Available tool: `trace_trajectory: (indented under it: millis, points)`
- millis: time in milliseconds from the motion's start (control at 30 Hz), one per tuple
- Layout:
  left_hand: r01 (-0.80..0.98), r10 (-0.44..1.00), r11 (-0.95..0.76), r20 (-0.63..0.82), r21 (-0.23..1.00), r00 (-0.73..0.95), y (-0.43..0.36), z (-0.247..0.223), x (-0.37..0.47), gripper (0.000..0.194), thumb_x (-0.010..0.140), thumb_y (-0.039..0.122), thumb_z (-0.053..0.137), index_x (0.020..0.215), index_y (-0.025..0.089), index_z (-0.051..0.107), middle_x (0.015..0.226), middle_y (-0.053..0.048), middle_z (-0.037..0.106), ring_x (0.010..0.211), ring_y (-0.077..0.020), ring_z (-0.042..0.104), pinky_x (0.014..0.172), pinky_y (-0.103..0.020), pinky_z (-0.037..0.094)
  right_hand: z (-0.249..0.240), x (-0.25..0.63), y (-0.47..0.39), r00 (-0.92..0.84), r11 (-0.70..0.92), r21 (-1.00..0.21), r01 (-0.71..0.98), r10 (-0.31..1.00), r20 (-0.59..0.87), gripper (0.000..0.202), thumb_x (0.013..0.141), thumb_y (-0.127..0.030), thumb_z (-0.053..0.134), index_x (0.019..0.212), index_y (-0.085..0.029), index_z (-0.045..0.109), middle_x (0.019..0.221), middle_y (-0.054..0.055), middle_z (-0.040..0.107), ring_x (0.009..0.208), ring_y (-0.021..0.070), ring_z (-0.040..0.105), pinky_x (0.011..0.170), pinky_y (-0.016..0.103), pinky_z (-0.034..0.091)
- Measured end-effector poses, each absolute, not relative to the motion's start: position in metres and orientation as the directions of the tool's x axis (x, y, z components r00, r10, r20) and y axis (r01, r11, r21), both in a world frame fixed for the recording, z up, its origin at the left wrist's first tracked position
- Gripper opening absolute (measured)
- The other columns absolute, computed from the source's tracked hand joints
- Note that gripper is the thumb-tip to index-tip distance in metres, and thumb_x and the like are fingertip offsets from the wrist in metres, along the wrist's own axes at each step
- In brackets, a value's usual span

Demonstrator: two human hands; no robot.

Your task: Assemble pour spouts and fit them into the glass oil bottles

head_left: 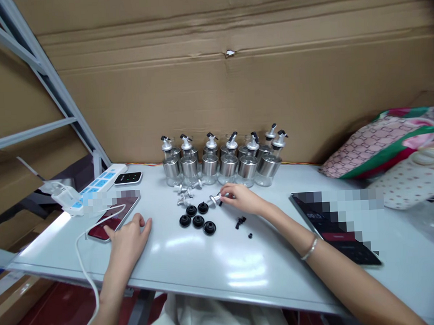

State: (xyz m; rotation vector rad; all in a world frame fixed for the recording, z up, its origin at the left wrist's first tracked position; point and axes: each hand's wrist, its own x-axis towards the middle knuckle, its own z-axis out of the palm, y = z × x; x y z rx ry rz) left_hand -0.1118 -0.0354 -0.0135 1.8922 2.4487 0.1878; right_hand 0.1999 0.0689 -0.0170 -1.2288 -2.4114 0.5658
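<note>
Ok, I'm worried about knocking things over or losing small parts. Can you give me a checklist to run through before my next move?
1. Right hand on the small silver spout piece with a round flange: ok, at the fingertips; firmness cannot tell.
2. Clear glass bottles with silver metal bands upright: ok in the front row.
3. Five round black plastic caps grouped: ok.
4. Small black plastic pieces gathered: not ok, one lies apart, nearer the table edge.
5. Left hand off the flat phone with a reddish screen: not ok, fingers extend over it.
6. Thin white cable out of the way: not ok, it runs close beside the left forearm and might snag.
</note>
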Motion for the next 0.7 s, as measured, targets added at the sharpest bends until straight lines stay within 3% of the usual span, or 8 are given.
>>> trace_trajectory:
  millis: [700]
  points:
    - [0.960,0.963,0.256,0.054,0.113,-0.263,-0.0347,-0.0143,-0.1149,0.036,0.087,0.044,0.028,0.090,0.018,0.053,0.067,-0.009,0.070,0.081,-0.0319,0.067,0.101,-0.067,0.020,-0.0137,0.1986,0.0662,-0.545,0.527,-0.489,0.695,0.830,0.120,0.020,0.089,-0.027,0.053,0.086,-0.015,0.069,0.089,0.008,0.065,0.072,0.0170,0.059,0.069,0.026,0.045]
